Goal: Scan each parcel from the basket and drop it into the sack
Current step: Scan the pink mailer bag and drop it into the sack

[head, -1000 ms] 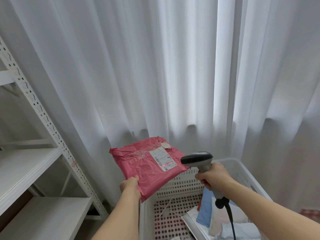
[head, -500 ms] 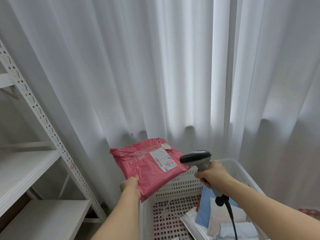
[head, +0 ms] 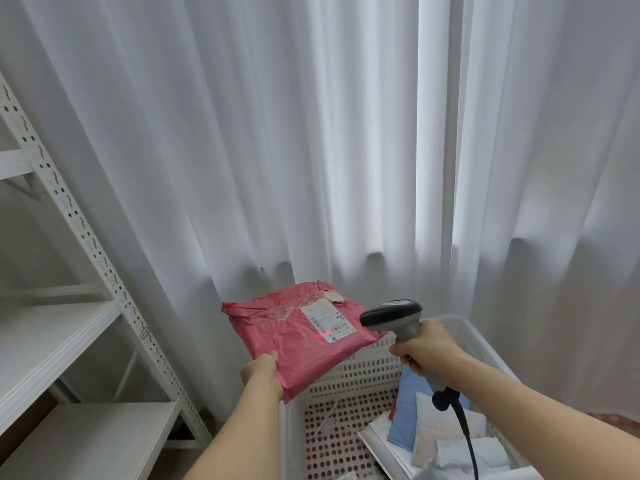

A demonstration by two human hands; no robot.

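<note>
At the far left of the scene stands a white metal shelving unit (head: 104,282), with a slanted upright full of small punched holes and flat, smooth shelf boards. Behind everything hangs a white curtain (head: 311,133) of thin, soft cloth that falls in long vertical folds. Lower and near the middle, the left hand (head: 260,370) holds a pink parcel (head: 294,336) by its near corner, the thumb lying on top and the other fingers hidden under it. The parcel is a flat, roughly square bag of glossy, wrinkled plastic film, with a band of clear tape across the top and a white paper label (head: 326,322) printed with barcodes. A small red line of light (head: 320,337) falls on the near edge of this label. The parcel is in the air, above the far left corner of the basket. Just right of the parcel, the right hand (head: 424,348) is closed firmly around the grey handle of a barcode scanner (head: 394,317), whose dark rounded head points to the left at the label. A black cable (head: 465,441) leaves the bottom of the handle and hangs down. Under both hands, at the lower right, is the white plastic basket (head: 360,372), with slotted walls and a floor of round holes. On its right side lie several more flat parcels (head: 440,434), light blue, white and pale grey, partly overlapping each other.
</note>
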